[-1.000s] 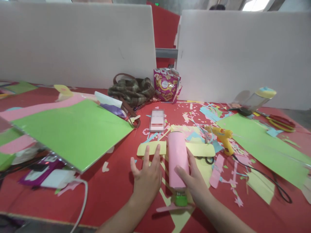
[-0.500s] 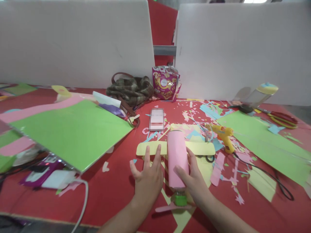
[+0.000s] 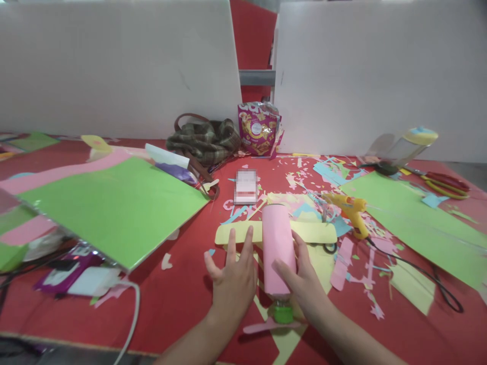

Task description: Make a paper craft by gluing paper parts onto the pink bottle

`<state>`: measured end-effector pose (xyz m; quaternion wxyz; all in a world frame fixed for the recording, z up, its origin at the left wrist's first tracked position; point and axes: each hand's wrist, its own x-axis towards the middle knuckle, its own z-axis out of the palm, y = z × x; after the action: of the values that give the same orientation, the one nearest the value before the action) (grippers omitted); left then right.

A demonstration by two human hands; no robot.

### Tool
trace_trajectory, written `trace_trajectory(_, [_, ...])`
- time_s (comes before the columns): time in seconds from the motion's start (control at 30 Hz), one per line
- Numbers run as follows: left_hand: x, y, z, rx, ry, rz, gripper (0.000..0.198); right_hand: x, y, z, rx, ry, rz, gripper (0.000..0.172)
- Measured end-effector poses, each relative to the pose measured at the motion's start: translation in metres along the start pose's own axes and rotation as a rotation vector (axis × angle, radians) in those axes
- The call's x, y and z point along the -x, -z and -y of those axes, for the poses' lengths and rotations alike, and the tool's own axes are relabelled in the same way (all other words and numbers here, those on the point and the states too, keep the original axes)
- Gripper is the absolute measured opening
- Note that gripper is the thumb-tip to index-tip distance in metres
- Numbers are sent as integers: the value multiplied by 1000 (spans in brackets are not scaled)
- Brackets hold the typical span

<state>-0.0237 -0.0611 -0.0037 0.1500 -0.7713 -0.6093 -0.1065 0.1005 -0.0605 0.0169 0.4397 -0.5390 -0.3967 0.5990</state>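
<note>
A bottle wrapped in pink paper (image 3: 277,248) lies on its side, its green cap (image 3: 283,313) towards me. My right hand (image 3: 304,279) grips its right side, thumb on top and fingers along the edge. To the left of the bottle, my left hand (image 3: 234,279) is open with its fingers spread; its fingertips are at the yellow paper strip (image 3: 238,233), which passes under the bottle. Whether those fingertips press on the strip I cannot tell. A pink propeller-like strip (image 3: 262,326) sits at the cap end.
A yellow glue gun (image 3: 350,209) with a black cord lies to the right among paper scraps. Green sheets (image 3: 117,213) cover the left side and far right. Red-handled scissors (image 3: 445,183), a clear bottle (image 3: 411,149), a snack bag (image 3: 261,129) and a plaid bag (image 3: 207,139) stand further back.
Both hands and the pink bottle keep almost the same place. The yellow strip's left end has shifted very slightly to the right.
</note>
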Motion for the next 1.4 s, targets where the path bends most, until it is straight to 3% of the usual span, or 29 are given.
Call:
trace_trajectory(0.27, [1,-1,0,-35,-31,28,33,-3,-3,-6,15,44,-82,65])
trace_trajectory(0.53, [3,-6,2,-11,-18,10,30,-3,1,-7,13,46,-35,66])
trace_trajectory(0.73, [2,-1,5,103,-41,-79,26,-5,7,-9,85,67,-42,63])
trace_trajectory(0.87, [-8,5,21,289,-71,-179,18,-5,12,-8,160,87,-50,63])
trace_trajectory(0.97, [-26,8,42,488,-51,-62,22,-4,16,-5,191,95,-11,62])
trace_trajectory(1.17, [-70,15,69,820,-86,444,30,-3,21,-5,186,83,21,64])
trace_trajectory(1.3, [-83,8,68,911,-69,618,30,-4,23,-8,219,99,27,67])
trace_trajectory(1.4, [-83,1,66,896,-67,664,28,-4,24,-10,226,97,45,66])
